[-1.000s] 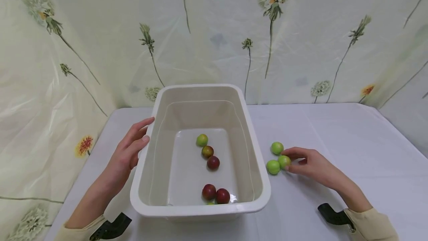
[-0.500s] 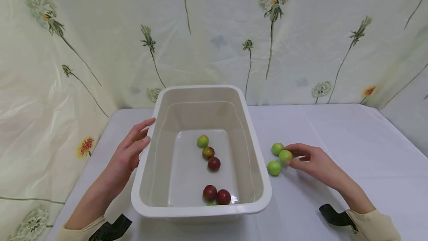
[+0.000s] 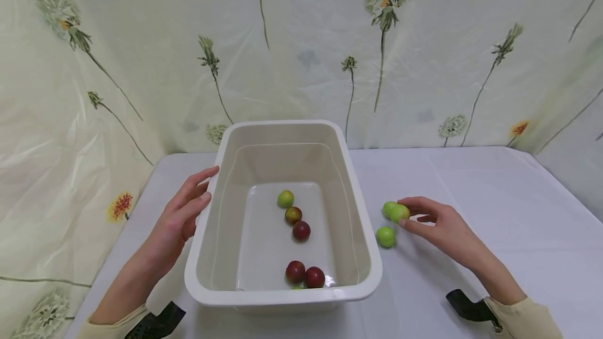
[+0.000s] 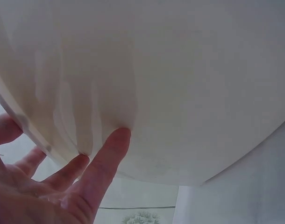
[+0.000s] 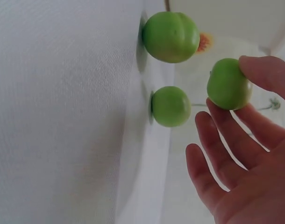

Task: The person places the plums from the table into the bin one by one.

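My right hand (image 3: 440, 226) pinches a green plum (image 5: 229, 85) between thumb and fingertips, raised off the white cloth. Two more green plums lie near it: one (image 3: 386, 236) close to the bin's right side, the other (image 5: 170, 106) farther back and partly covered by the held one in the head view. My left hand (image 3: 181, 211) rests against the left side of a white plastic bin (image 3: 282, 297). Its spread, fairly straight fingers touch the outer wall and rim, as the left wrist view shows.
Inside the bin lie a yellow-green plum (image 3: 285, 198), a reddish-green plum (image 3: 293, 215) and several dark red plums (image 3: 301, 230). Another green one is mostly hidden behind the front rim. White cloth (image 3: 471, 182) covers the table, and a flower-printed sheet (image 3: 292, 82) hangs behind.
My right hand has lifted the green plum from beside the other two and moved slightly back with it. The left hand and the bin stay where they were.
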The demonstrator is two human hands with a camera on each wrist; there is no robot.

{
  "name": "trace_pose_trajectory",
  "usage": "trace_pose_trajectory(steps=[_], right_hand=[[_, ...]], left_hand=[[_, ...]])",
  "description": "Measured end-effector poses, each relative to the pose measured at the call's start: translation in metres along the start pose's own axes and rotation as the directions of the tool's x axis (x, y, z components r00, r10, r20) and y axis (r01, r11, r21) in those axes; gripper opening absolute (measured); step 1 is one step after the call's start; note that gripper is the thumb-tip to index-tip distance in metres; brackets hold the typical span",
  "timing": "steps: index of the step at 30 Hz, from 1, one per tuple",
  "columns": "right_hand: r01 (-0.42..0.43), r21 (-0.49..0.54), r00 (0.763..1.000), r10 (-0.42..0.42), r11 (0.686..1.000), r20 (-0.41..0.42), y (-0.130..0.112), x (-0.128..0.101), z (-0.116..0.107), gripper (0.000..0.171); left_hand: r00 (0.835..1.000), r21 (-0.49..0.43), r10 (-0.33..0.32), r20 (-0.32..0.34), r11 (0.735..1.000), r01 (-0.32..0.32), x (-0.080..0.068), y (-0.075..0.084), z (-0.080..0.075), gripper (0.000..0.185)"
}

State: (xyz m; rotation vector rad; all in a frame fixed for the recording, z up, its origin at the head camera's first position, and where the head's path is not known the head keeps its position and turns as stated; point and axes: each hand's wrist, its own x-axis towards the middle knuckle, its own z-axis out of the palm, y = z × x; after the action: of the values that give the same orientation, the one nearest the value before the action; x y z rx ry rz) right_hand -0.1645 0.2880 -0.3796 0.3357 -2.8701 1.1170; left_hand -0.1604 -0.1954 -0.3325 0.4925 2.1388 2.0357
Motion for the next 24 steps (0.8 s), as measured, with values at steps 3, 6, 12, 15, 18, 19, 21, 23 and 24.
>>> trace_pose_trajectory(steps=[3,6,12,15,18,19,21,23,24], right_hand=[[-0.007,-0.002,1.0,0.007,1.0,-0.01,-0.002,0.001,0.001,0.044],[-0.005,0.002,1.0,0.005,1.0,-0.024,-0.004,0.001,0.003,0.043],[0.016,0.035,0.999,-0.014,0.999,-0.049,-0.007,-0.001,0.008,0.041],[0.024,0.041,0.998,-0.021,0.999,-0.06,-0.01,-0.002,0.01,0.04],[0.031,0.032,0.997,-0.029,0.999,-0.072,-0.012,-0.001,0.011,0.041],[0.031,0.029,0.997,-0.029,0.999,-0.075,-0.013,-0.001,0.011,0.042],[0.035,0.026,0.996,-0.032,0.999,-0.084,-0.014,0.001,0.012,0.043],[0.043,0.038,0.995,-0.04,0.998,-0.091,-0.016,0.003,0.012,0.044],[0.049,0.047,0.994,-0.045,0.998,-0.096,-0.017,0.004,0.012,0.044]], left_hand=[[1.0,-0.002,0.001,-0.003,1.0,-0.001,0.0,-0.001,0.0,0.046],[1.0,-0.009,-0.001,-0.008,1.0,0.001,0.0,-0.002,-0.001,0.046],[1.0,0.006,-0.006,-0.025,1.0,0.006,0.002,-0.006,0.0,0.045],[1.0,0.012,-0.006,-0.03,1.0,0.007,0.003,-0.006,-0.001,0.044],[0.999,0.012,-0.004,-0.032,1.0,0.004,0.004,-0.006,-0.001,0.044],[1.0,0.01,-0.001,-0.031,1.0,0.001,0.004,-0.006,-0.002,0.044],[1.0,0.007,0.001,-0.03,1.0,-0.001,0.005,-0.006,-0.002,0.044],[1.0,0.006,0.003,-0.029,1.0,-0.003,0.005,-0.006,-0.002,0.044],[1.0,0.006,0.004,-0.03,1.0,-0.004,0.005,-0.006,-0.002,0.044]])
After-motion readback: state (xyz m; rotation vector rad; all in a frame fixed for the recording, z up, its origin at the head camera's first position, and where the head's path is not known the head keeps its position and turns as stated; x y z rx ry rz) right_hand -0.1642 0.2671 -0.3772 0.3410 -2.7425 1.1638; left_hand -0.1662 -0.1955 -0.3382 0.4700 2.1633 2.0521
